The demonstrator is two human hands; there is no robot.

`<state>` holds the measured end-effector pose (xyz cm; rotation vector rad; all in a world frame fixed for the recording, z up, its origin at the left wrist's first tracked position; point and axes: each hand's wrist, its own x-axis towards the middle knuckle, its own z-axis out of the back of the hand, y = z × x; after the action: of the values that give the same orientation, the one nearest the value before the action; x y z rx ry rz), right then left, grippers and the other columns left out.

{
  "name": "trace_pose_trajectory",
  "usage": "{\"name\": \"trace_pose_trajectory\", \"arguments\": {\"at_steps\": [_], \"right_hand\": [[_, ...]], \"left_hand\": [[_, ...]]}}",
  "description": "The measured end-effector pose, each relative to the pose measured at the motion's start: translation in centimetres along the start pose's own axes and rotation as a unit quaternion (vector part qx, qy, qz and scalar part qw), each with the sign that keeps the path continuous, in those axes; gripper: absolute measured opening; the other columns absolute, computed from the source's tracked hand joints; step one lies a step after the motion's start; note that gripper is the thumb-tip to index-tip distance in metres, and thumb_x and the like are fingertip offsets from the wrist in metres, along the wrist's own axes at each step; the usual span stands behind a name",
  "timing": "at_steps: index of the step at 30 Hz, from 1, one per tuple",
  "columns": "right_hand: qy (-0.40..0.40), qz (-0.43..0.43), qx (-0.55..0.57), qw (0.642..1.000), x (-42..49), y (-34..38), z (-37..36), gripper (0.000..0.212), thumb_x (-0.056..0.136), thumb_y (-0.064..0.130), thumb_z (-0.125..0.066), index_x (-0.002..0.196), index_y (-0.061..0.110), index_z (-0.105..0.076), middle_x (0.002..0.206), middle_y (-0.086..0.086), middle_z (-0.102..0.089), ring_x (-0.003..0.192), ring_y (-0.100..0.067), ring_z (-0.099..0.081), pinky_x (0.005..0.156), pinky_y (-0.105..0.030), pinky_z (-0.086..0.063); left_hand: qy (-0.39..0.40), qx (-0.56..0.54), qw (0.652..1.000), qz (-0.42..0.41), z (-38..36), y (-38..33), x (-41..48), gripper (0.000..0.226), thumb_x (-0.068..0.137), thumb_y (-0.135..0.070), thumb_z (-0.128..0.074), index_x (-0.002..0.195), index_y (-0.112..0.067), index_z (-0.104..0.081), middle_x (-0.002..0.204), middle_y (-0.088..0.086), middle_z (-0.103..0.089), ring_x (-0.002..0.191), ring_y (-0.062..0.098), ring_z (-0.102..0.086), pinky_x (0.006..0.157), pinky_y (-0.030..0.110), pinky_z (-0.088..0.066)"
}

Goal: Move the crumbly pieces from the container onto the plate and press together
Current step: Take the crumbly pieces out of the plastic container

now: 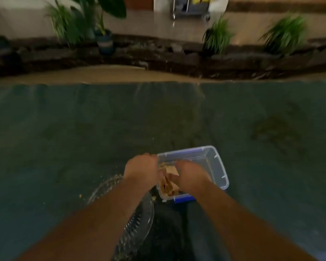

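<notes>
A clear plastic container [217,166] with blue trim sits on a dark blue-green surface. Tan crumbly pieces [168,182] lie in its near left part. My left hand [141,169] is at the container's left rim, fingers curled down toward the pieces. My right hand [189,175] reaches inside the container, fingers bent onto the pieces. Whether either hand holds any is hidden by the fingers and blur. A clear glass plate [137,223] lies to the left of the container, mostly under my left forearm.
A few crumbs [80,195] lie on the surface left of the plate. The surface's far edge [158,82] meets a sandy strip, dark rocks and potted plants [104,40]. A metal cart [191,8] stands far behind.
</notes>
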<state>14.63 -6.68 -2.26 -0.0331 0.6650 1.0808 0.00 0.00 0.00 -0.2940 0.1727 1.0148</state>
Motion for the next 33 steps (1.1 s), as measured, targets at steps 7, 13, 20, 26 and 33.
{"name": "trace_pose_trajectory", "arguments": {"at_steps": [7,13,20,26,33], "right_hand": [[0.102,0.076,0.148,0.981,2.3,-1.8,-2.3,0.014,0.098,0.047,-0.064,0.108,0.04,-0.059,0.107,0.006,-0.065,0.094,-0.014,-0.061,0.094,-0.038,-0.047],[0.145,0.127,0.152,0.969,2.8,-2.4,-1.0,0.049,0.096,0.035,-0.073,0.14,0.027,-0.052,0.138,-0.005,-0.061,0.126,-0.026,-0.057,0.113,-0.05,-0.04],[0.132,0.096,0.152,0.975,3.4,-3.8,-1.1,0.027,0.106,0.032,-0.057,0.129,0.018,-0.06,0.127,-0.009,-0.066,0.115,-0.024,-0.061,0.108,-0.047,-0.045],[0.065,0.107,-0.025,0.992,4.3,-3.4,-3.8,0.025,0.105,0.031,-0.056,0.126,0.017,-0.059,0.127,-0.011,-0.066,0.112,-0.028,-0.064,0.102,-0.048,-0.05],[0.049,0.077,-0.011,0.996,4.0,-2.9,-5.7,0.033,0.101,0.041,-0.057,0.127,0.022,-0.059,0.126,-0.01,-0.066,0.112,-0.03,-0.062,0.104,-0.053,-0.045]], "left_hand": [[0.015,-0.095,0.993,0.068,-4.5,-1.0,1.0,0.05,0.089,-0.059,-0.064,0.123,-0.029,-0.045,0.099,-0.003,-0.062,0.083,0.019,-0.064,0.068,0.037,-0.058],[0.015,-0.056,0.997,0.053,-5.3,-1.1,1.7,0.05,0.091,-0.059,-0.06,0.127,-0.026,-0.056,0.106,0.001,-0.058,0.091,0.02,-0.059,0.068,0.034,-0.048],[0.039,0.038,0.995,0.079,-5.6,-2.3,2.6,0.051,0.087,-0.067,-0.059,0.109,-0.022,-0.068,0.094,0.001,-0.049,0.086,0.019,-0.052,0.067,0.036,-0.049],[0.08,0.103,0.989,0.065,-5.3,-2.8,3.2,0.065,0.083,-0.064,-0.066,0.128,-0.018,-0.061,0.118,0.009,-0.054,0.108,0.026,-0.048,0.089,0.043,-0.049],[0.016,0.1,0.995,0.027,-5.6,-3.8,2.8,0.026,0.091,-0.031,-0.061,0.115,-0.021,-0.064,0.116,0.007,-0.053,0.106,0.024,-0.045,0.096,0.042,-0.046]]}}
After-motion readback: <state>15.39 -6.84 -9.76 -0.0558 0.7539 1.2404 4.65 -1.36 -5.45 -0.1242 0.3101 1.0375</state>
